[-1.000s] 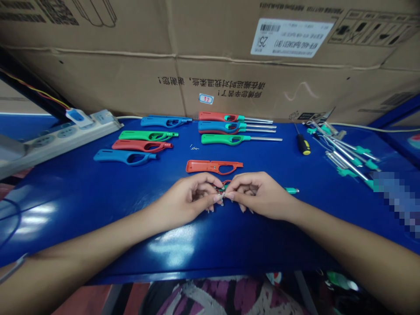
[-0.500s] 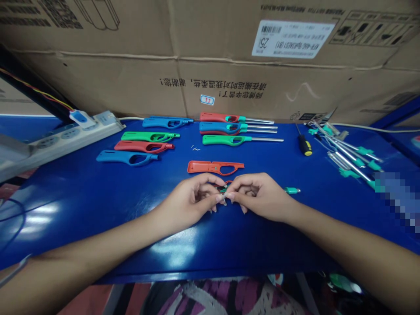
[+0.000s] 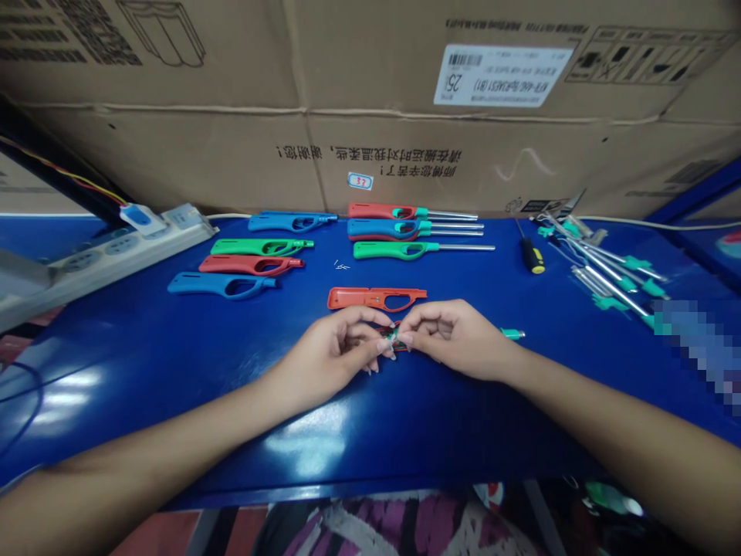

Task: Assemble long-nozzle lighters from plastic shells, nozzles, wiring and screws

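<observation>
My left hand [image 3: 336,355] and my right hand [image 3: 457,336] meet at the middle of the blue table [image 3: 174,363], fingers pinched together on a small lighter part [image 3: 395,337] with red and green bits. A teal-tipped metal nozzle [image 3: 512,333] sticks out to the right from under my right hand. Just behind the hands lies an open orange lighter shell half [image 3: 376,297].
Four empty lighter shells [image 3: 255,266] in blue, green and red lie at the left. Three assembled lighters [image 3: 405,229] lie at the back. A screwdriver [image 3: 531,255] and several nozzle tubes [image 3: 607,270] lie at the right. A power strip [image 3: 109,247] sits far left; cardboard boxes [image 3: 376,108] stand behind.
Both hands stay pinched at the same spot; the fingertips have shifted slightly on the small part. The view has tilted a little.
</observation>
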Tool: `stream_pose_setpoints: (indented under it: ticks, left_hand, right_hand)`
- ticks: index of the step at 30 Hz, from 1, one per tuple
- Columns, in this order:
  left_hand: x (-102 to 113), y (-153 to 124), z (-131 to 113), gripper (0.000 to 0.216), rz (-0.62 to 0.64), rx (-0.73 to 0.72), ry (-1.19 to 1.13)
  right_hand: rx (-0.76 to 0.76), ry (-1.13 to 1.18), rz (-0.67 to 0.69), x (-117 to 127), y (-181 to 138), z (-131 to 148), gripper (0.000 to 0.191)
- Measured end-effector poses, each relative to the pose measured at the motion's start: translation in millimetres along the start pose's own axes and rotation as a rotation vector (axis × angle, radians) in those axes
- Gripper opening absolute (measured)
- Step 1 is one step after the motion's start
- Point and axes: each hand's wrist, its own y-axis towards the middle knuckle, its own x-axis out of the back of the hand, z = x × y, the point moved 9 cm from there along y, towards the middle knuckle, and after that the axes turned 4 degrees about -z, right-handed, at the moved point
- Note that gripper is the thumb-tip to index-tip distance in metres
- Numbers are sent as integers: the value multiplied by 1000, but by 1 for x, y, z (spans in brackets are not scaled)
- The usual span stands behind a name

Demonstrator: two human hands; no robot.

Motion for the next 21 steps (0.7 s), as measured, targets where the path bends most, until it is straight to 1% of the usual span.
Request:
stream_pose_setpoints:
  ticks: [7,11,21]
  left_hand:
    - [0,0,-1,30,-39,-8,13]
    - [-1,0,-1,29,-35,0,8]
    - [0,-1,2,30,-46,-10,-6]
  right_hand:
    - [-22,41,-20,-1,-1,-3,24]
    - [-38,37,-2,-2,-3,-4,20]
    - [-58,-4,-9,-2,-5,-5,22]
